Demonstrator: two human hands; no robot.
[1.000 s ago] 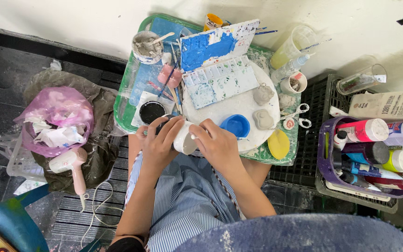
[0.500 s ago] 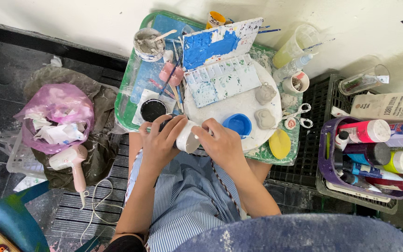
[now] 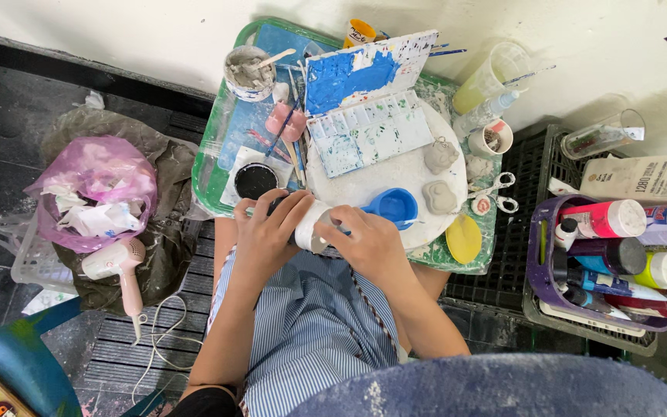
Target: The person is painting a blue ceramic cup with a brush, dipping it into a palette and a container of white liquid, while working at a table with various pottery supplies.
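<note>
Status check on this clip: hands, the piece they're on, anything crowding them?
Left hand and right hand both clasp a white cylindrical piece. Held at the near edge of the round white board. Blue dish sits just beyond the right hand.

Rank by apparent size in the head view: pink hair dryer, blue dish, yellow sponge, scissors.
1. pink hair dryer, clearly largest.
2. blue dish and yellow sponge look about alike; not ranked.
3. scissors, slightly smaller, though close.

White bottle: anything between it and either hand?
Nothing visible. The left hand and right hand both grip the white bottle directly, over the near edge of the green tray.
</note>
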